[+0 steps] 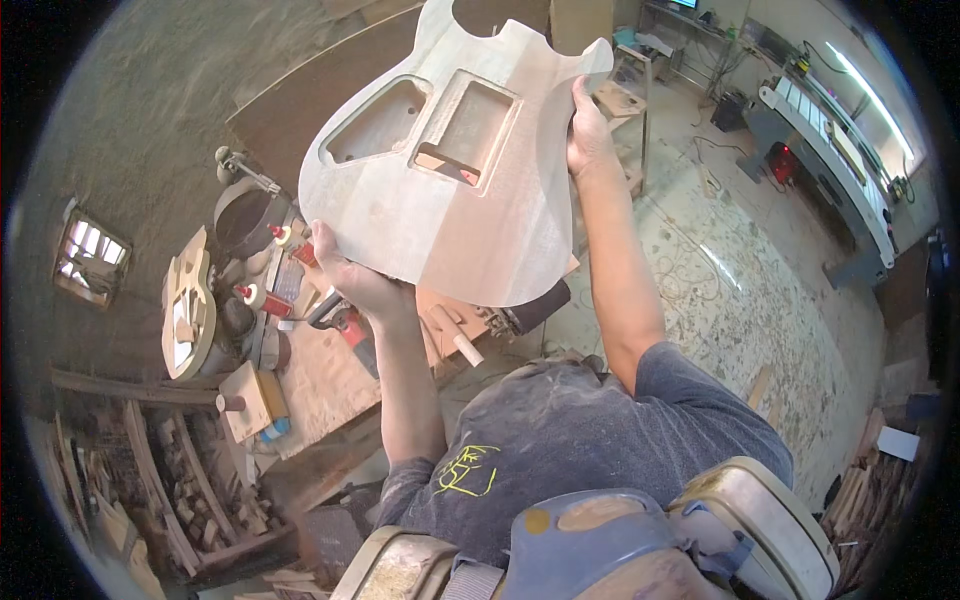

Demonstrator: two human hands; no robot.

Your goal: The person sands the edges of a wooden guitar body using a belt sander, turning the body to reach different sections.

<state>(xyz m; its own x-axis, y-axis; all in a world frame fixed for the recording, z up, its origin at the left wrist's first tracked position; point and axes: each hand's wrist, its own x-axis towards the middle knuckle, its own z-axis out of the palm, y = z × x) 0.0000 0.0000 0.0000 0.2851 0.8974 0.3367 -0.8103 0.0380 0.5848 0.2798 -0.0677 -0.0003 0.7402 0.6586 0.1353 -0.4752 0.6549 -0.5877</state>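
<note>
Left hand [350,275] curls around the lower edge of the unfinished wooden guitar body [450,150], and right hand [588,130] clasps its upper horn, lifting it above the desk [320,375]; red-capped glue bottles [265,298] stand beside a dark round bucket [245,215], contents unclear

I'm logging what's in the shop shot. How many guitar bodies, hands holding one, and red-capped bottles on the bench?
Guitar bodies: 2, the pale routed guitar body held up and the second guitar body lying on the bench
Hands holding: 2, left hand, right hand
Red-capped bottles: 2
Total: 6
</note>
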